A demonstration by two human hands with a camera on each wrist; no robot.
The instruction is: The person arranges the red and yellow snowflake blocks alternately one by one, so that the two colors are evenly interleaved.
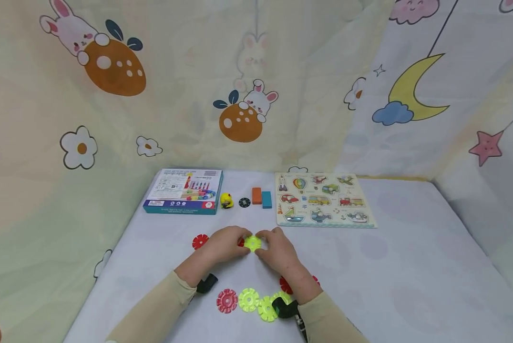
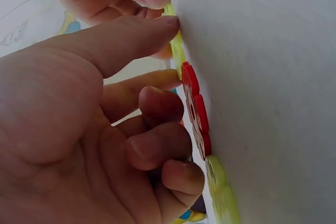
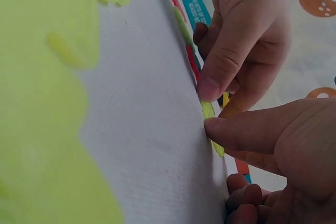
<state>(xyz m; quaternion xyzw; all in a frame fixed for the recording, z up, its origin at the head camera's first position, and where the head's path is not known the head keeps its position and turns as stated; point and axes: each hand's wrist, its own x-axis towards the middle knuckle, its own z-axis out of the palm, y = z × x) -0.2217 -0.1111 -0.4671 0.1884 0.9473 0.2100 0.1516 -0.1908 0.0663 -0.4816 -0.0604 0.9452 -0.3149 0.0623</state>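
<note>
Where the tabletop (image 1: 394,281) stretches between near and far things, the left hand (image 1: 226,244) and right hand (image 1: 279,251) meet at the middle, each narrowly pinching the held yellow-green disc (image 1: 252,244) by opposite edges, thumb and forefinger. From the head, only a sliver of the inner red disc (image 3: 193,62) shows just left of it, with the outer red disc (image 1: 200,241) farther left. The right wrist view reveals what the left hand covers there: a covered yellow-green disc (image 3: 184,29) between those two reds, all four in one row. Only the head view lays out the near group: a near red disc (image 1: 227,300) on the left, then near yellow-green discs (image 1: 249,299), partly behind a black wrist device (image 1: 284,308). Far left lies a box (image 1: 183,190); beside it, a yellow duck (image 1: 226,200); farther right, a puzzle board (image 1: 326,200).
</note>
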